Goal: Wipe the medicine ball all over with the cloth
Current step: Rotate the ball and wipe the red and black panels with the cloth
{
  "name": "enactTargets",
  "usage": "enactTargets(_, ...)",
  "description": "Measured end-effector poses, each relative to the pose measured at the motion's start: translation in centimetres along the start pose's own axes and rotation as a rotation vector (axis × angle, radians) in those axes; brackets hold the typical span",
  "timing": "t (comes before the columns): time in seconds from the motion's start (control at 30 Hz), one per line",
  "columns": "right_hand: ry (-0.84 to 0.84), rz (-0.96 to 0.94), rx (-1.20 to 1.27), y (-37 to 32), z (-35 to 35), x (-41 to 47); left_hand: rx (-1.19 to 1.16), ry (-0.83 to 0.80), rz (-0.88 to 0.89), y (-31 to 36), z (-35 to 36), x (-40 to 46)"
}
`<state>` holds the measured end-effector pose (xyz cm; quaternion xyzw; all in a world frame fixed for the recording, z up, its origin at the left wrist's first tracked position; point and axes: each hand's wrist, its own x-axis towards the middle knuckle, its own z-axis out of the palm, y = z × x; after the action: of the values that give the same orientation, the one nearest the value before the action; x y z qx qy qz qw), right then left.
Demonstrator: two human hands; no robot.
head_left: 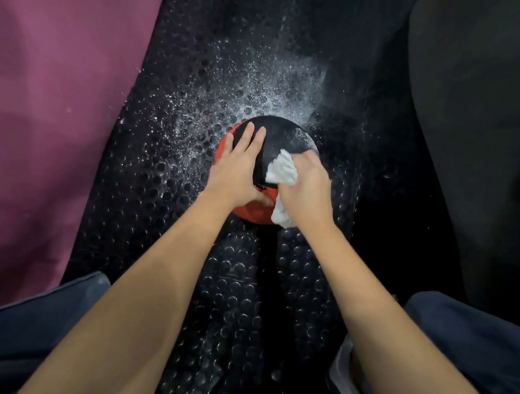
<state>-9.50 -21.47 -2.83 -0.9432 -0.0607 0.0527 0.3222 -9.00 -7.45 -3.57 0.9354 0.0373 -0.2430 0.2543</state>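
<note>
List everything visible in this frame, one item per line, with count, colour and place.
medicine ball: one, black and red, centre, on the mat
cloth: one, white, bunched on the ball's right side
mat: one, black, studded, under the ball, flecked with white specks
fabric: one, purple, left edge
bottle: one, pale with blue, bottom right, partly hidden
left hand: one, flat on the ball
right hand: one, gripping the cloth

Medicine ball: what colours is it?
Black and red panels on the medicine ball, seen in the head view, the only one.
</note>
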Motion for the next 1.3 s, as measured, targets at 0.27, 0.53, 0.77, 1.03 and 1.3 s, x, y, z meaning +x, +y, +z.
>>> enactTargets(0.27, 0.069, 0.011, -0.05, -1.4, 0.3, 1.8, -0.038, 0.048, 0.006, -0.6, 0.8, -0.2)
enactTargets(0.53, 0.102, -0.074, -0.023, -0.8, 1.6, -0.1, -0.097, 0.035, -0.017, -1.8, 0.5, -0.6)
enactTargets(0.77, 0.067, -0.14, -0.045, -1.0, 3.0, -3.6, -0.162, 0.045, -0.035, -3.5, -0.2, -0.6)
enactTargets(1.03, 0.117, 0.043, 0.004, -2.4, 2.0, 3.4, -0.212, 0.047, -0.044, -3.9, 0.0, -1.5)
enactTargets(1.3, 0.041, 0.061, 0.065, -1.5, 1.2, 3.7, -0.194, 0.075, -0.085, -2.4, -0.1, -0.4)
